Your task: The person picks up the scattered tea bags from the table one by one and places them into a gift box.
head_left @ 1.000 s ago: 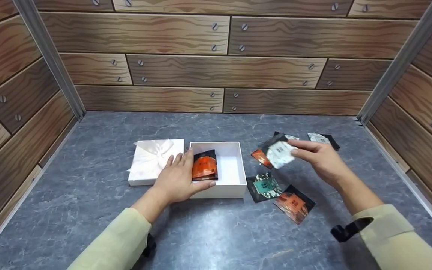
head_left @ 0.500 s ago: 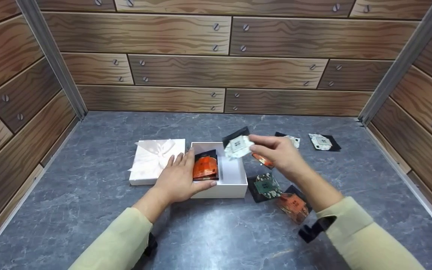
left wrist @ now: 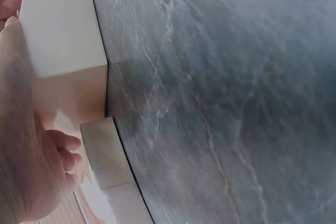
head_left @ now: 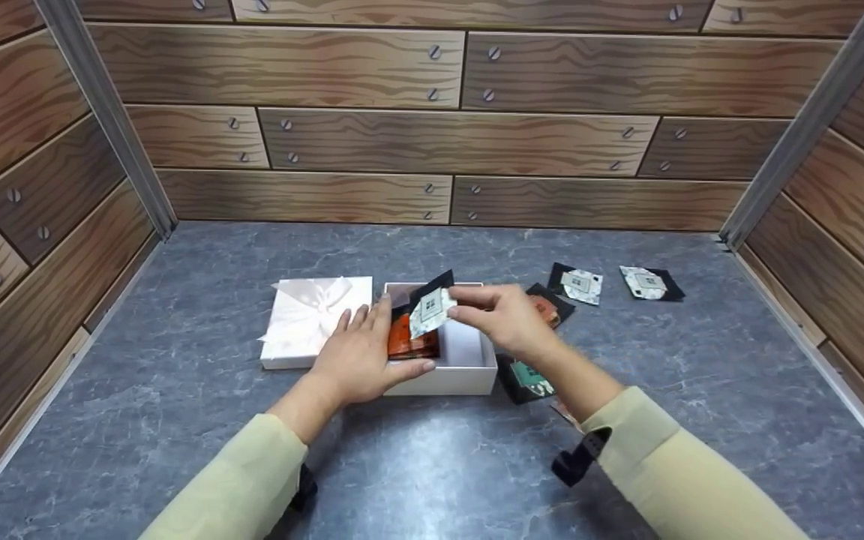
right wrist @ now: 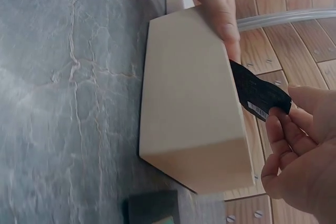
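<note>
A white open box (head_left: 439, 381) stands mid-table. My left hand (head_left: 353, 367) rests along its left wall, fingers extended, thumb lying over the near rim. Thumb and fingers of my right hand (head_left: 511, 322) pinch the right edge of a black-and-white sachet (head_left: 430, 309), tilted above the box's left half. Its black back (right wrist: 257, 93) with a barcode shows in the right wrist view. Below it, orange-and-black sachets (head_left: 402, 341) lie in the box's left part, partly covered from sight. To the left of the box sits its white lid (head_left: 289, 330) with a ribbon bow.
Right of the box lie an orange sachet (head_left: 544, 309) and a green one (head_left: 528, 379), both partly hidden by my right arm. Two white-and-black sachets, one nearer (head_left: 580, 283) and one farther right (head_left: 648, 283), lie behind. Wood-patterned walls (head_left: 447, 142) enclose the table.
My right hand has carried the white sachet leftward, from above the loose sachets to over the box's left half. The orange sachet beneath has come into view. My left hand stays on the box.
</note>
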{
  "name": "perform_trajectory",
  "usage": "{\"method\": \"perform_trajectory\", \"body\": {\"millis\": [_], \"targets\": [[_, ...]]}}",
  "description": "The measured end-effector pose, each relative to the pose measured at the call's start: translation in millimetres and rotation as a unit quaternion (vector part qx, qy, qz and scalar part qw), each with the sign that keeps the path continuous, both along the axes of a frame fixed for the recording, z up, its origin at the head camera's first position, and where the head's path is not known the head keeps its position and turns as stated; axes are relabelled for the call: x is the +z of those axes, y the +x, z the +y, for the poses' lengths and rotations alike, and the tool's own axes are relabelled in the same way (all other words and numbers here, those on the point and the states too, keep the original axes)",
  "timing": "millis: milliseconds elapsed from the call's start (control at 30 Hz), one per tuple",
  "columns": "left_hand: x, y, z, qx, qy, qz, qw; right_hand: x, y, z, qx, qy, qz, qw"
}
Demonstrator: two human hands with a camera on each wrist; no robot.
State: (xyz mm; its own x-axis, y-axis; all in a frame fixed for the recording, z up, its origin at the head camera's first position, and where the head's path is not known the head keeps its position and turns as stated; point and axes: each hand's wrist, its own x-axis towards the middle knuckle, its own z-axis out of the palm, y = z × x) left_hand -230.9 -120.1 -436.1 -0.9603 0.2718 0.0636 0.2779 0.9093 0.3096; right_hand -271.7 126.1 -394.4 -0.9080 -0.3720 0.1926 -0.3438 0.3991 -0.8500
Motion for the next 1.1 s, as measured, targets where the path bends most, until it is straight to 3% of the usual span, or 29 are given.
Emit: {"method": "perform_trajectory", "body": {"millis": [600, 1100], "targets": [[-1.1, 0.9, -2, -0.006, 0.014, 0.004, 0.9999, -11.2, -6.3, -24, 0.022, 0.084, 0.037, 0.996], [-2.2, -1.1, -3, -0.012, 0.007, 0.009, 0.9999, -15.3, -8.2, -30, 0.039, 0.201, 0.073, 0.976]]}}
